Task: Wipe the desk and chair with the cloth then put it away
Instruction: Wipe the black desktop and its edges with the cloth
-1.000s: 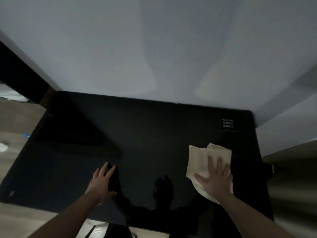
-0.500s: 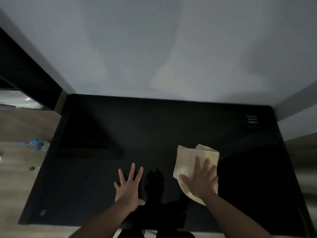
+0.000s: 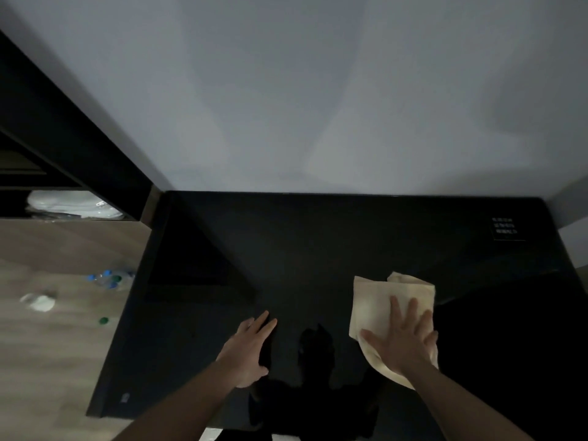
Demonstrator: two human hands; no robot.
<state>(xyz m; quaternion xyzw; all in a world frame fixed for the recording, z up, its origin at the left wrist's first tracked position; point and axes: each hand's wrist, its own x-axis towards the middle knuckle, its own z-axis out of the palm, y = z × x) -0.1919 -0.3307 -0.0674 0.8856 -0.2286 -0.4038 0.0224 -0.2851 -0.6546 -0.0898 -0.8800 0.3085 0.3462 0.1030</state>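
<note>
A glossy black desk (image 3: 318, 249) fills the lower middle of the head view, against a pale wall. A folded cream cloth (image 3: 378, 300) lies on its right half. My right hand (image 3: 404, 342) presses flat on the cloth's near part with fingers spread and straight. My left hand (image 3: 251, 348) rests flat on the bare desk top to the left of the cloth, fingers together. No chair shows in the frame.
A small sign with white text (image 3: 506, 227) sits at the desk's far right corner. Left of the desk, plastic bottles (image 3: 109, 278), a white object (image 3: 39, 302) and a green cap (image 3: 103, 320) lie on the wooden floor. A dark shelf unit (image 3: 63, 173) holds white items.
My right hand slid the cloth leftward across the desk, then back toward the right. My left hand shifted right along the desk and its fingers came together.
</note>
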